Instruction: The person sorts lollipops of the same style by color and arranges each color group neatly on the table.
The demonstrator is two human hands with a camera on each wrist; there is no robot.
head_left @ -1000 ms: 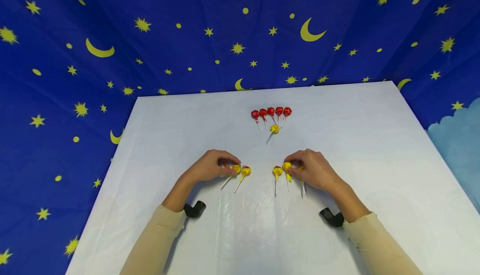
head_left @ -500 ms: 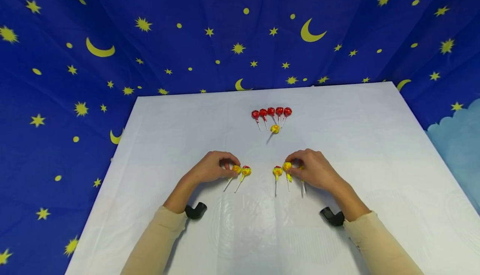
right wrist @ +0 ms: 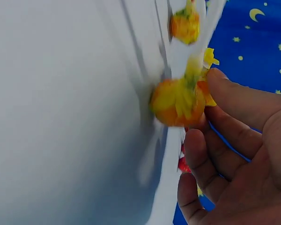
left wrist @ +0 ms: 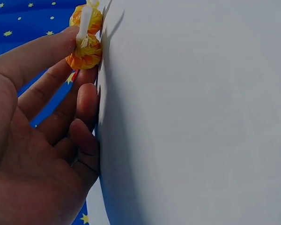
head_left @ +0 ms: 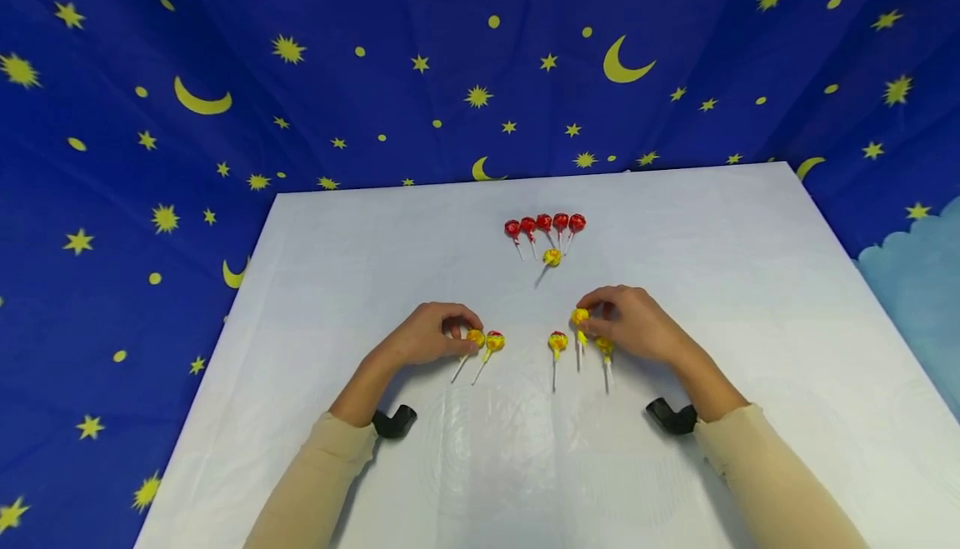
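Observation:
My left hand [head_left: 435, 334] pinches a yellow lollipop [head_left: 476, 338] by its wrapped head between thumb and fingers; its white stick points toward me. In the left wrist view the thumb presses on this yellow-orange head [left wrist: 86, 52]. Just right of it lies a second yellow lollipop [head_left: 495, 341] with a red top. My right hand [head_left: 633, 321] pinches another yellow lollipop [head_left: 580, 316], stick hanging down. Beneath that hand lies a yellow lollipop [head_left: 604, 346], partly covered by the fingers in the head view. To the left is one more yellow lollipop [head_left: 557, 341].
Farther back, several red lollipops [head_left: 544, 222] lie in a fanned row on the white table [head_left: 360, 257]. A single yellow lollipop [head_left: 552, 258] sits just in front of their sticks. A blue star-and-moon cloth [head_left: 420, 16] hangs behind the table.
My right hand has moved slightly away from me with its lollipop, uncovering more of the one beneath. My left hand has barely shifted; its lollipop's stick has turned slightly.

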